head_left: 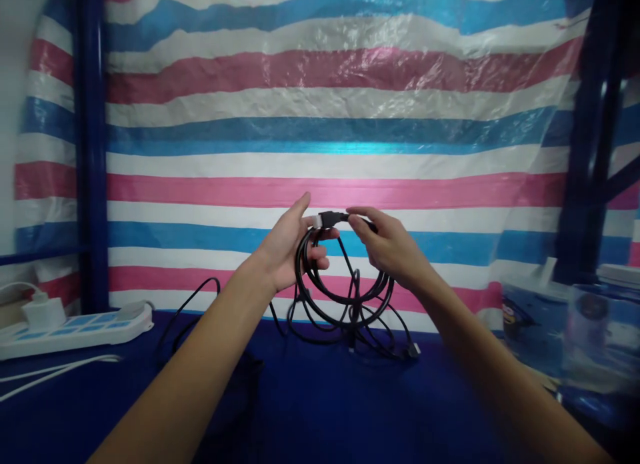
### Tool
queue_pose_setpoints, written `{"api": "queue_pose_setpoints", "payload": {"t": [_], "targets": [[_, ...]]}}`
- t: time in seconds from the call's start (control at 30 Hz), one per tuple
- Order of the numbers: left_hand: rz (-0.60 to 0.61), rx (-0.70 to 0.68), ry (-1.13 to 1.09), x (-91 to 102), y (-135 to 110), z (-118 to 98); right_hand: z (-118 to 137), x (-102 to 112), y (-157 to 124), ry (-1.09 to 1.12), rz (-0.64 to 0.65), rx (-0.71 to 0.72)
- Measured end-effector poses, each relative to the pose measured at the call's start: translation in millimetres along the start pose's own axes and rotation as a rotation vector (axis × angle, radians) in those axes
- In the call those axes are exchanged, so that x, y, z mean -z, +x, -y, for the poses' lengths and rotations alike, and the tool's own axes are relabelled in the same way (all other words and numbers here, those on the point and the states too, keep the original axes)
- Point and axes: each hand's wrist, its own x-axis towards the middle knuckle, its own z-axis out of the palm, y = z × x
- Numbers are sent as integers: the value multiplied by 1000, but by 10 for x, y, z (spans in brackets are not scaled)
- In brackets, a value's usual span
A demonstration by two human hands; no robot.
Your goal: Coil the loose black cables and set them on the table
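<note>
Above the tabletop [320, 397], before the striped tarp: grips a coiled black cable [345, 301] with the left hand [285, 251], fingers curled around the loops. Pinches the plug [327, 219] at the coil's top between right hand [390, 247] fingertips. Lets loose strands hang, tangled, onto the tabletop. Risks spilling loops if the left grip slackens; likely tightens the hanging tangle into a knot if the plug end gets tugged.

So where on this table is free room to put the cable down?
Bare table lies nearest you, in the middle, before the loose cables under the held coil. Crowded: power strip at left, clear tubs at right.
</note>
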Motion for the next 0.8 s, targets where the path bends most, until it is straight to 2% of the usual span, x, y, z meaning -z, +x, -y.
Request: {"api": "queue_pose_setpoints", "payload": {"t": [0.1, 0.17, 0.27, 0.33, 0.43, 0.5, 0.53, 0.6, 0.63, 0.73, 0.8], "targets": [[116, -64, 239, -54, -129, -96, 20, -35, -17, -25, 165, 64], [140, -105, 390, -84, -194, -112, 39, -38, -20, -69, 229, 98], [140, -161, 500, -133, -237, -88, 62, -27, -8, -124, 154, 148], [145, -222, 531, -161, -221, -59, 78, -17, 4, -25, 121, 138], [34, -455, 610, -177, -174, -40, 98, 16, 15, 258, 34, -30], [-90, -600, 764, -179, -193, -64, 88, 64, 23, 423, -81, -205], [-140, -625, 880, -187, -231, -83, 73, 96, 29, 492, -140, -293], [-175, -570, 1151, -231, -358, -111, 30, 174, 48, 587, -238, -425], [-148, -508, 1279, -269, -435, -109, 9, 216, 58, 607, -288, -457], [-9, -323, 1524, -420, -594, 13, -17, 329, 82, 604, -405, -459], [33, -273, 1600, -491, -569, 175, 10, 389, 82, 595, -423, -445]]}}
